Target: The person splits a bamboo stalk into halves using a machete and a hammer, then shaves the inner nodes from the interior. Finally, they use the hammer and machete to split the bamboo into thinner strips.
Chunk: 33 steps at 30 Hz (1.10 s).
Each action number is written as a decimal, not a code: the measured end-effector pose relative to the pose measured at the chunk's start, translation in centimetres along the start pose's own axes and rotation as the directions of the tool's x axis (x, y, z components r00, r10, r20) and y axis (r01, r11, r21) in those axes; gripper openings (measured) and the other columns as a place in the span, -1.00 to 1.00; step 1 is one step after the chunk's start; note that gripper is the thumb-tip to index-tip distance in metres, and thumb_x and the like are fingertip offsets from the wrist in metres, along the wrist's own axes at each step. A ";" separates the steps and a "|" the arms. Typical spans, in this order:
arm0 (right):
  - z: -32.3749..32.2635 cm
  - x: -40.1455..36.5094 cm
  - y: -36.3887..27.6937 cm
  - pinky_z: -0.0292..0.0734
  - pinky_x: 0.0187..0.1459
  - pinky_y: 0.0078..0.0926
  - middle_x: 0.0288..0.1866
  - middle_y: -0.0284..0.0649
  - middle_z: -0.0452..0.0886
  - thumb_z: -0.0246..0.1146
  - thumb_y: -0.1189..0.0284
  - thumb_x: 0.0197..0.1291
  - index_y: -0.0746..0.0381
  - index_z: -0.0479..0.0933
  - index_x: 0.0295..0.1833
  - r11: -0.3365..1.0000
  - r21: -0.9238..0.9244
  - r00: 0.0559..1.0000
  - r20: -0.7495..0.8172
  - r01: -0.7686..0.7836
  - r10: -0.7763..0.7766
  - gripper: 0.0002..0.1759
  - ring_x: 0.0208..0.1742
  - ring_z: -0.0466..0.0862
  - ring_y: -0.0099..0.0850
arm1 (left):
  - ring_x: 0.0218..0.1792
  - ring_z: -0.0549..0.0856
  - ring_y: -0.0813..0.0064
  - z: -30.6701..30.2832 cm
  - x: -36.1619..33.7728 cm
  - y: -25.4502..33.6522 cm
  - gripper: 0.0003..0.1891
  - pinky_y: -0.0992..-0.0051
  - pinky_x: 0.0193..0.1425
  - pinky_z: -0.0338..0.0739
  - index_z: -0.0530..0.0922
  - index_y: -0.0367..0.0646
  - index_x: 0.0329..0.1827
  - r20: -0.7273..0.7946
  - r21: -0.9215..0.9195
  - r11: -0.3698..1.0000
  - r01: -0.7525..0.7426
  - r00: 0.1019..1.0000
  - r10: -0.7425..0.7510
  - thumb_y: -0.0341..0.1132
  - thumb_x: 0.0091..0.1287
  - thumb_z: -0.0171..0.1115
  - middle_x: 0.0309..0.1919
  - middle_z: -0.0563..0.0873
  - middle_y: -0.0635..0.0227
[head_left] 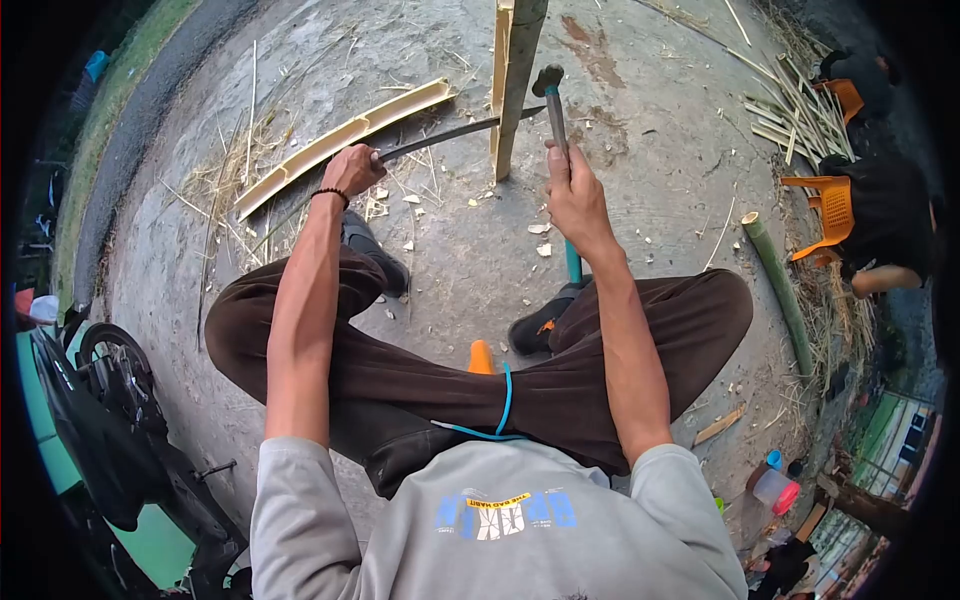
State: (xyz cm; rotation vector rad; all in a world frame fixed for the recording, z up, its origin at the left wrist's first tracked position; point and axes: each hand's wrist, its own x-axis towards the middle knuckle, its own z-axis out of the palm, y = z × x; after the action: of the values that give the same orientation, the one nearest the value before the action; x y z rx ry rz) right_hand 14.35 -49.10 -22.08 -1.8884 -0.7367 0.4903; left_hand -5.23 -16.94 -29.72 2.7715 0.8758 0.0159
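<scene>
My left hand [352, 172], a dark beaded bracelet at its wrist, is wrapped round the handle of a machete [440, 138]. Its long, slightly curved blade crosses the upright bamboo pole [523, 75] low down, and the tip comes out on the right side. Pale inner wood shows along the pole's left edge. In my right hand [580, 205] is a hammer [549, 82], gripped by its teal and grey handle with the head up, close above the blade's tip. A split bamboo half [345, 140] lies hollow side up beyond my left hand.
Bamboo chips and thin strips litter the concrete. At right lie a green bamboo pole [778, 285] and a pile of split strips [800, 115], near orange chairs [830, 210] and a person in dark clothes [890, 215]. A motorcycle [110, 430] stands at left.
</scene>
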 end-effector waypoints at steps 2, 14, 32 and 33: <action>-1.9 -0.7 -4.8 0.44 -0.34 -0.14 -0.44 0.05 0.55 -0.05 0.19 0.57 0.29 0.44 0.05 0.989 0.131 0.997 -0.029 0.068 -0.065 -0.63 -0.44 0.57 0.06 | -0.38 0.64 -0.12 0.1 0.1 -0.1 -0.75 0.07 -0.27 0.51 0.59 -0.28 -0.43 0.041 -0.004 1.000 0.007 0.999 -0.007 -0.23 0.22 0.15 -0.46 0.64 -0.11; 0.0 0.0 1.1 0.26 -0.61 -0.55 -0.57 -0.38 0.31 -0.06 0.01 0.57 0.25 0.42 -0.15 0.895 0.183 0.907 0.198 -0.407 0.372 -0.51 -0.62 0.37 -0.63 | -0.32 0.66 -0.12 -1.1 -1.0 1.2 -0.77 0.08 -0.20 0.53 0.61 -0.25 -0.43 0.096 0.007 0.999 0.049 0.994 -0.049 -0.22 0.16 0.25 -0.44 0.67 -0.08; -4.2 0.4 -6.1 0.42 -0.43 -0.18 -0.61 -0.03 0.47 -0.07 0.04 0.57 0.34 0.46 -0.23 0.953 0.011 0.943 -0.149 0.302 -0.297 -0.44 -0.57 0.56 -0.11 | -0.45 0.62 0.03 -0.2 -0.6 -0.3 -0.67 0.16 -0.26 0.50 0.53 -0.29 -0.45 0.067 0.008 1.000 -0.023 0.997 0.023 -0.15 0.19 0.33 -0.52 0.62 -0.04; -3.3 0.8 -4.9 0.42 -0.43 -0.18 -0.61 -0.03 0.47 -0.07 0.04 0.57 0.34 0.46 -0.23 0.955 0.012 0.945 -0.151 0.297 -0.292 -0.44 -0.57 0.56 -0.11 | -0.46 0.62 0.03 0.1 -0.5 -0.6 -0.68 0.16 -0.26 0.50 0.55 -0.29 -0.45 0.082 -0.004 1.000 -0.006 0.997 0.007 -0.17 0.18 0.35 -0.53 0.62 -0.03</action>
State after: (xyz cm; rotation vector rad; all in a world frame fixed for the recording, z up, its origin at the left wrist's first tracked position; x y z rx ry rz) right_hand 15.62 -49.27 -16.23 -1.7227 -0.8874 0.1708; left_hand -6.02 -16.78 -29.89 2.7498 0.8454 -0.0943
